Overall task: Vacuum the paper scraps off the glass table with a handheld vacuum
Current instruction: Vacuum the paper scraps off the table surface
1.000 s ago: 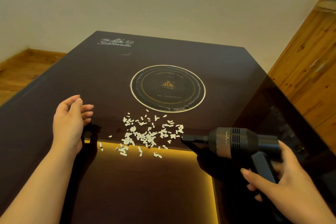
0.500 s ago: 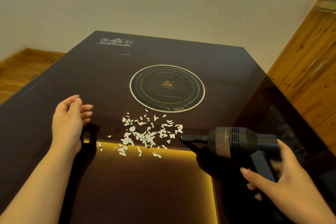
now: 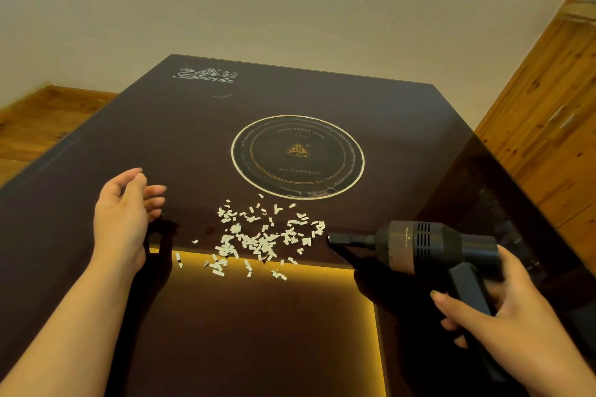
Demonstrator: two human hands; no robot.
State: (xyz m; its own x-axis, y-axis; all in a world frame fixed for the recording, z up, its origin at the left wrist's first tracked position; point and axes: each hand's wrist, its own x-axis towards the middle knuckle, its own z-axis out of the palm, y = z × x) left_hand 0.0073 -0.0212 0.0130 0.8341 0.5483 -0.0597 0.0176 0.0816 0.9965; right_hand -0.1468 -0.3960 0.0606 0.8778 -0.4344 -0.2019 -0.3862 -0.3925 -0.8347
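A black handheld vacuum (image 3: 429, 246) is being held by the right hand (image 3: 503, 319) at the near right of the dark glass table (image 3: 96, 171). The handle is being gripped from behind, with the thumb laid along the near side of it and the other fingers curled round the far side. The thin nozzle (image 3: 346, 239) is being pointed to the left, and its tip is being kept just beside the right edge of the paper scraps (image 3: 261, 237); whether any scrap is being touched cannot be told. The white scraps are being left in a loose pile near the middle of the table, just on the near side of the round ring (image 3: 297, 157) printed on the glass. A few scraps are lying over a glowing yellow strip (image 3: 322, 267) under the glass. The left hand (image 3: 124, 219) is being held out just left of the pile, with nothing in it. Its fingers are being kept loose and a little bent, pointing to the right. Whether the glass is being touched by it cannot be told. A white logo (image 3: 206, 75) is showing at the far left of the table.
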